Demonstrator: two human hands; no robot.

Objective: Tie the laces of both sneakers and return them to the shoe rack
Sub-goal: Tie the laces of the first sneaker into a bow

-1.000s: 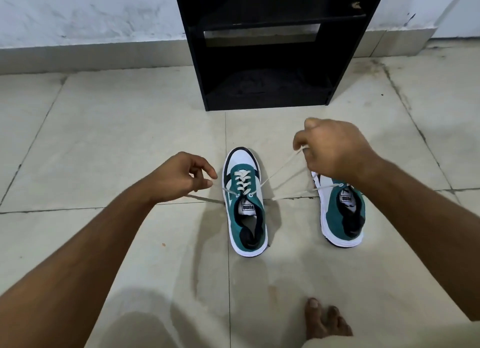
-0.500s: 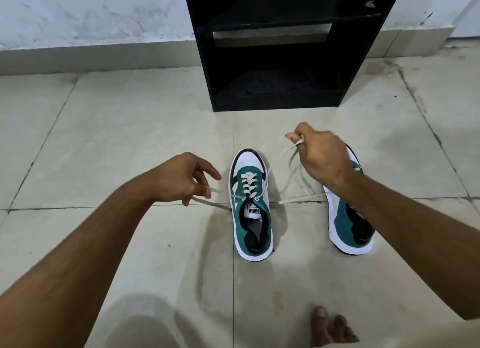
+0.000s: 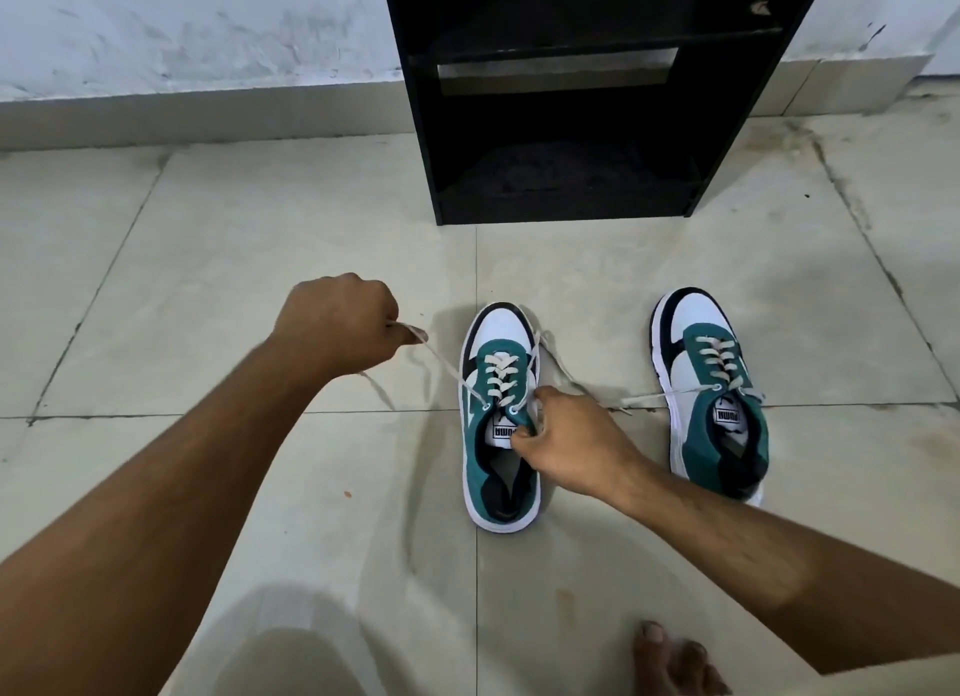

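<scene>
Two green, white and black sneakers stand on the tiled floor with toes toward the rack. The left sneaker (image 3: 500,435) has its laces untied. My left hand (image 3: 340,324) grips the left lace end (image 3: 441,365) and holds it taut up and to the left. My right hand (image 3: 569,443) pinches the right side of this sneaker at the top eyelet, beside the tongue. The right sneaker (image 3: 714,394) stands apart, its loose lace (image 3: 649,398) trailing left across the floor. The black shoe rack (image 3: 566,92) stands behind them against the wall.
Pale floor tiles (image 3: 234,280) spread to the left and right of the rack. A bare foot (image 3: 675,659) rests at the bottom edge, near the right forearm. A white wall with a low skirting runs along the back.
My right hand let go of the raised right lace and dropped onto the left sneaker's eyelet side. My left hand pulled its lace further up and left. The right sneaker is now uncovered.
</scene>
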